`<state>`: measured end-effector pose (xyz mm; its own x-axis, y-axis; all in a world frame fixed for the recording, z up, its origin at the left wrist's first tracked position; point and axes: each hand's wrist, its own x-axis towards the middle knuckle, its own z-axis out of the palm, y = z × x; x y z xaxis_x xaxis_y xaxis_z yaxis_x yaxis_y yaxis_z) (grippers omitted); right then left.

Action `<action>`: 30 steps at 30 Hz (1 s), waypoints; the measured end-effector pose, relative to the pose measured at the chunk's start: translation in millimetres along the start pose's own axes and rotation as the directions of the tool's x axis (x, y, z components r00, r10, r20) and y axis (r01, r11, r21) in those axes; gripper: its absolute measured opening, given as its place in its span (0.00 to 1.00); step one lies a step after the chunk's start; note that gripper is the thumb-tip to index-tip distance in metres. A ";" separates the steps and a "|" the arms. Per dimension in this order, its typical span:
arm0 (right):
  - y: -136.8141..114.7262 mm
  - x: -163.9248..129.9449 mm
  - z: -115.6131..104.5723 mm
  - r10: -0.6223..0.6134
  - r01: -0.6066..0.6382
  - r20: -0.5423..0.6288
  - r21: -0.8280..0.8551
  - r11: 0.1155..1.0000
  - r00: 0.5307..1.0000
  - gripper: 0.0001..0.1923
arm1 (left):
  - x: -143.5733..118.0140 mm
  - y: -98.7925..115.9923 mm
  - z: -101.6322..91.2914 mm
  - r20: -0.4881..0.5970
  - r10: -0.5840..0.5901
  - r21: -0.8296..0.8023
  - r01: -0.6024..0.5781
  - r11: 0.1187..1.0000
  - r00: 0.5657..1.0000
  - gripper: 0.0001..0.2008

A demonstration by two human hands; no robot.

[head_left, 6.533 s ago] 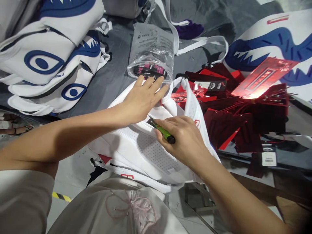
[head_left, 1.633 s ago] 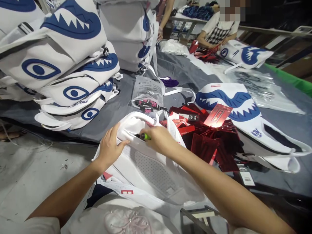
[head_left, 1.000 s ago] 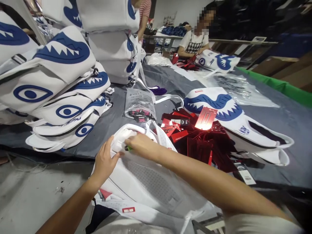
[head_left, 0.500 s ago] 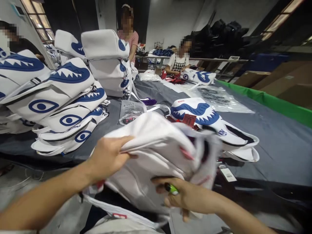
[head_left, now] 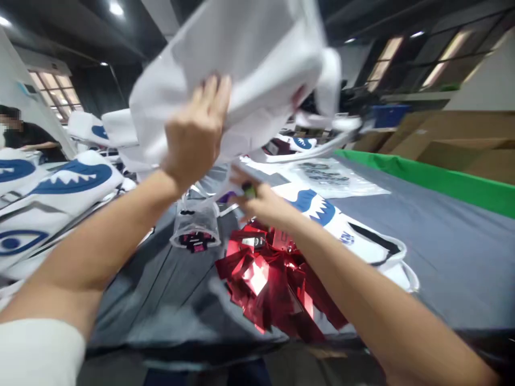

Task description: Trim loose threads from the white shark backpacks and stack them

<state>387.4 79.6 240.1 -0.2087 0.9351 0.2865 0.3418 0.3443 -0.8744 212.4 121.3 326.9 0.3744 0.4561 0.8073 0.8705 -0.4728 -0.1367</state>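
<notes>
A white backpack (head_left: 249, 64) is up in the air over the grey table, blurred by motion. My left hand (head_left: 197, 134) grips its underside and holds it high. Lower down, my right hand (head_left: 257, 203) is shut on a small green lighter (head_left: 248, 189), just under the bag and above a heap of shiny red hang tags (head_left: 269, 279). Whether the right hand also touches the bag is unclear.
White backpacks with blue shark faces (head_left: 52, 198) are stacked at the left. Another shark backpack (head_left: 341, 225) lies flat behind the red tags. A clear plastic bag of small items (head_left: 195, 230) sits mid-table. A green strip (head_left: 426, 179) borders the table's far right. A person (head_left: 24, 136) works far left.
The white backpack has been swung from lap height up over the table by my left hand. My right hand with the lighter moved forward above the red tags. My head tilted up.
</notes>
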 end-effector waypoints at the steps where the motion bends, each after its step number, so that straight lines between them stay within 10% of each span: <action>1: 21.2 -12.7 -3.1 0.017 -0.011 0.089 -0.061 0.998 0.996 0.35 | 1.9 -1.8 46.9 0.024 -0.031 -0.013 0.031 0.999 0.999 0.29; 4: 88.1 -69.4 -27.4 0.064 0.000 0.161 -0.373 0.928 0.985 0.25 | -8.4 -8.1 190.0 0.170 -0.131 -0.114 0.152 0.982 0.977 0.29; 6: 128.5 -100.7 -55.8 0.159 -0.128 0.003 -0.576 0.807 0.987 0.26 | -28.4 -7.8 270.7 0.364 -0.193 -0.132 0.256 0.958 0.911 0.30; 10: 199.7 -128.0 -131.2 0.311 -0.537 -0.441 -0.733 0.417 0.842 0.27 | -76.8 3.1 354.9 0.569 -0.121 -0.207 0.284 0.936 0.813 0.29; 14: 256.1 -156.5 -182.6 0.467 -0.523 -0.339 -0.777 0.350 0.817 0.26 | -107.7 18.1 351.2 0.664 0.020 -0.333 0.271 0.903 0.748 0.28; 17: 273.4 -179.3 -184.1 0.405 -0.420 -0.245 -0.798 0.432 0.881 0.27 | -123.8 36.8 332.1 0.720 0.088 -0.428 0.341 0.837 0.688 0.23; 20: 264.7 -176.1 -174.7 0.341 -0.420 -0.316 -0.858 0.295 0.885 0.24 | -136.8 65.7 315.7 0.751 0.139 -0.521 0.448 0.727 0.646 0.22; 25: 200.3 -117.7 -210.2 0.253 -0.550 -0.513 -0.829 0.102 0.820 0.20 | -145.1 103.5 276.0 0.740 0.193 -0.636 0.577 0.512 0.644 0.19; 30: 81.9 -51.4 -251.3 -0.144 -0.584 -0.613 -0.787 0.199 0.777 0.24 | -146.6 119.4 230.6 0.745 0.129 -0.660 0.695 0.285 0.654 0.17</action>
<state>656.3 81.0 252.1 0.3503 0.7287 0.5885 0.9110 -0.4111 -0.0332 335.0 171.9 59.8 0.5956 0.7990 0.0826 0.2981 -0.3154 0.9009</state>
